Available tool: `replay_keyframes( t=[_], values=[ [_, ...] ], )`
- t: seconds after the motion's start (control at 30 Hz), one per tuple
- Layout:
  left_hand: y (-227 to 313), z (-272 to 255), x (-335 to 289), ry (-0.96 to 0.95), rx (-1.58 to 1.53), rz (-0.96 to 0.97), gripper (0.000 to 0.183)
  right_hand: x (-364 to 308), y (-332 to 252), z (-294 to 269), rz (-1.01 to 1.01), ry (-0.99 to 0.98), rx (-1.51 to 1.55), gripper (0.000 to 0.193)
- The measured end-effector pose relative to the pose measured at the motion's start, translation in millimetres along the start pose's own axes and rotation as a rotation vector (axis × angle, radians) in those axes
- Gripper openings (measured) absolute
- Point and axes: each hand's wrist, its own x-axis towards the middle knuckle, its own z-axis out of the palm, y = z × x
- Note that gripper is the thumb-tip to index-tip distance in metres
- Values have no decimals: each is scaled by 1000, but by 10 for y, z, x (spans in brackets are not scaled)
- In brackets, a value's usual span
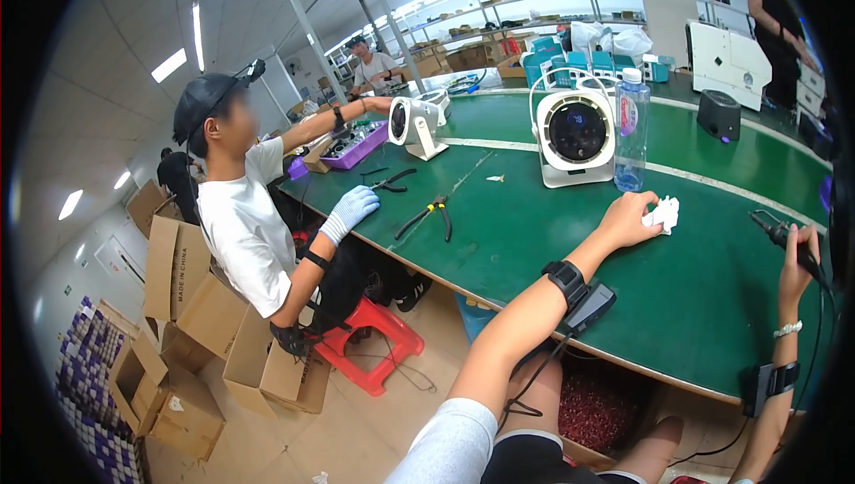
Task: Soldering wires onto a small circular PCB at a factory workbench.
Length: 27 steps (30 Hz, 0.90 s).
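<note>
My left hand rests on the green table, its fingers closed on a crumpled white tissue. At the right, my right hand grips a black corded handheld tool with a thin tip pointing left; its exact kind is unclear. Beyond my left hand stands a white fan-like device with a round dark front and a raised handle. A clear plastic bottle with a pale blue base stands right beside it.
Pliers with black handles and a second pair lie to the left. A seated co-worker, one hand gloved, reaches toward another white device. A black speaker-like box stands at the back right. Open cartons and a red stool are on the floor.
</note>
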Motion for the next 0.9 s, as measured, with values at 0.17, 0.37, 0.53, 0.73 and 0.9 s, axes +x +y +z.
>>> replay_keyframes(
  t=[0.17, 0.37, 0.53, 0.73, 0.9],
  values=[
    [-6, 5, -8, -1, 0, 9, 41, -1, 23, 1, -7, -1, -2, 28],
    [1, 11, -2, -8, -31, 21, 40, -11, 36, -3, 1, -9, 8, 28],
    [2, -1, 35, 147, -39, 178, 33, -4, -4, 5, 14, -7, 5, 28],
    [63, 3, 44, 190, -90, 181, 30, -8, 16, -17, 6, -2, -18, 28],
    [50, -4, 35, 166, -108, 146, 29, 8, -2, 0, 2, -4, -10, 28]
  ],
)
